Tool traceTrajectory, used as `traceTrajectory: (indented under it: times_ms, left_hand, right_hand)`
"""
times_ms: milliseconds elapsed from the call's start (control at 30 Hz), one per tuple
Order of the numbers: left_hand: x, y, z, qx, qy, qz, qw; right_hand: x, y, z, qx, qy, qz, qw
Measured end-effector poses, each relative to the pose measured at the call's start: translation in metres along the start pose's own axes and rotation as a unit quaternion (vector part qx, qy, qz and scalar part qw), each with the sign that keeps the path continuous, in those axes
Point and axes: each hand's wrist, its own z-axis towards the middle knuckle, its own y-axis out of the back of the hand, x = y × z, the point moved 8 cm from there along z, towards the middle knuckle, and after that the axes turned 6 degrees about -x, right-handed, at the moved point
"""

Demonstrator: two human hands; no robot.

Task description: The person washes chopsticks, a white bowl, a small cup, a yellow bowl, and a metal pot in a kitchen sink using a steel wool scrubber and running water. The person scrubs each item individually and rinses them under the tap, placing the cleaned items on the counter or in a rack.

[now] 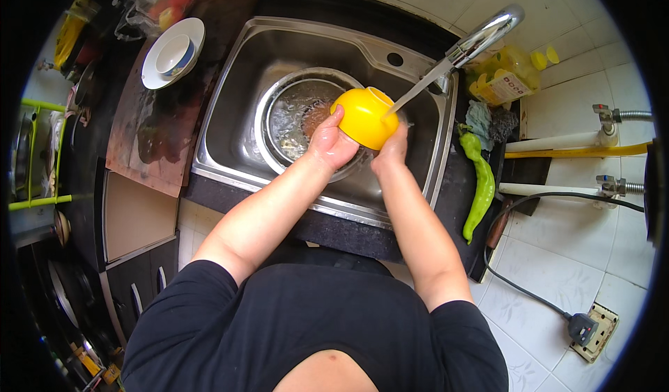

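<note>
Between my two hands a yellow bowl (364,119) is held tilted over the sink, its foot ring turned up toward the tap. Water (411,94) runs from the chrome tap (481,36) onto its outer side. My left hand (333,141) grips the bowl's left side, thumb on the outside. On the right side my right hand (392,147) holds it, fingers mostly hidden behind the bowl. Beneath, a round metal basin (263,124) with water in it stands in the steel sink (233,89).
Left of the sink, a small bowl sits on a white plate (152,71) upon a wet brown board (132,141). A long green pepper (481,190), a cloth (479,119) and a yellow-green bottle (512,78) lie or stand at the right. A black plug (581,328) sits in a wall socket.
</note>
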Motion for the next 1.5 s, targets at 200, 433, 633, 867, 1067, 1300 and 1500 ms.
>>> traceTrajectory:
  times_ms: [200, 433, 633, 867, 1067, 1300, 1500]
  left_hand:
    - [-0.002, -0.009, -0.005, 0.031, -0.114, 0.241, 0.963]
    - [0.025, -0.021, -0.027, 0.051, -0.167, 0.918, 0.356]
    - [0.014, -0.04, -0.059, 0.176, -0.299, 0.912, 0.221]
    - [-0.022, 0.013, -0.035, 0.05, -0.169, 0.572, 0.801]
    - [-0.046, 0.021, -0.055, -0.06, -0.147, 0.433, 0.887]
    - [-0.123, 0.015, -0.108, -0.14, -0.416, 0.537, 0.721]
    - [-0.164, 0.027, -0.144, -0.2, -0.376, 0.425, 0.799]
  right_hand:
    - [0.018, -0.018, -0.041, 0.03, 0.488, -0.34, 0.803]
    - [-0.002, -0.005, -0.02, 0.175, 0.042, -0.174, 0.968]
    - [0.004, 0.024, -0.014, 0.195, -0.081, -0.101, 0.972]
    - [0.001, 0.033, -0.006, 0.186, -0.033, -0.335, 0.923]
    - [0.004, 0.013, 0.015, 0.23, 0.09, -0.523, 0.815]
    - [0.0, 0.039, 0.108, 0.02, 0.246, -0.737, 0.629]
    - [-0.039, 0.037, 0.103, 0.03, 0.32, -0.82, 0.473]
